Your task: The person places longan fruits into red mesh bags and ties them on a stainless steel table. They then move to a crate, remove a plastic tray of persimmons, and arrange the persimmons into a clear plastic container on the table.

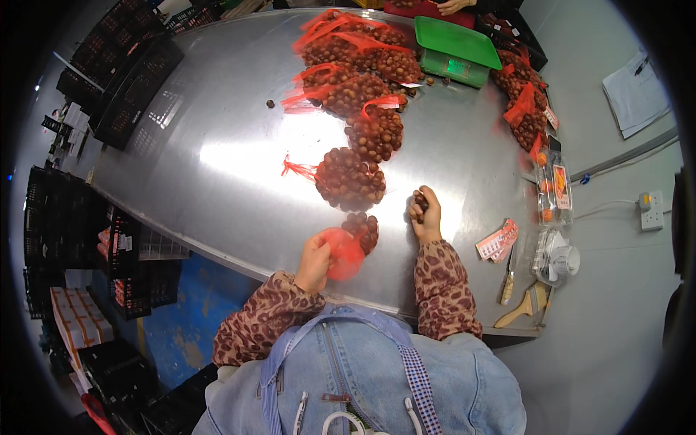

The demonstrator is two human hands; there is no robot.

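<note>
My left hand (314,264) grips the open end of a red mesh bag (341,257) near the table's front edge; a small cluster of round brown nuts or fruits (362,232) lies at its far side. To its right, my right hand (425,209) has its fingers curled round some dark round pieces (420,203). Just beyond both hands lies a filled mesh bag (349,179), with more filled bags (362,58) behind it, reaching to the back of the steel table (196,188). A green-topped scale (457,54) stands at the back right.
Another person's hand (453,6) shows at the far edge. Filled bags (522,109), plastic packs (552,188), labels (496,239), a knife (507,286) and a brush (522,308) line the right side by a wall with a socket (650,210). Black crates (130,109) stand left.
</note>
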